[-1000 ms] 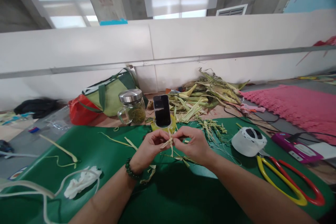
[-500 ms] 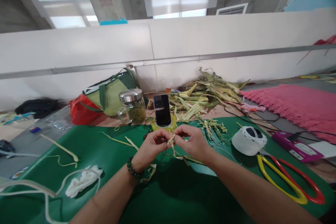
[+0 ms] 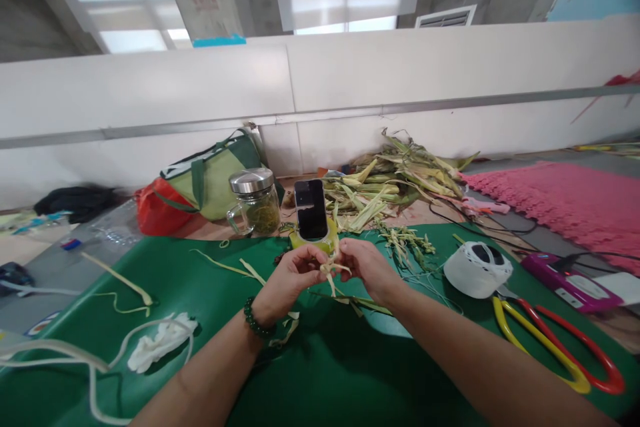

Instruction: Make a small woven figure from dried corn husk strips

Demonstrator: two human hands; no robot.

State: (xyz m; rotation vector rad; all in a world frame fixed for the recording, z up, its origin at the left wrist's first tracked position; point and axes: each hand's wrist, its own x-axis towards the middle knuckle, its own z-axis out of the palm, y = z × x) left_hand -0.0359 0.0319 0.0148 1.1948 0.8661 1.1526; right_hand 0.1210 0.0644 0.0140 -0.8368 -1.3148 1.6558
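My left hand and my right hand meet over the green mat, fingers pinched on a small pale husk strip piece held between them. A dark bead bracelet circles my left wrist. Loose husk strips lie on the mat just under my hands. A black phone stands upright on a yellow holder right behind my fingers.
A lidded glass jar and a green bag stand at back left. Behind the phone lies a husk pile. A white tape roll, yellow and red scissors, a purple device and a pink mat are at right. White strips lie left.
Both hands have shifted slightly up and toward the phone, still working the husk piece; a strip now curls out between the fingertips. The view has shifted a little.
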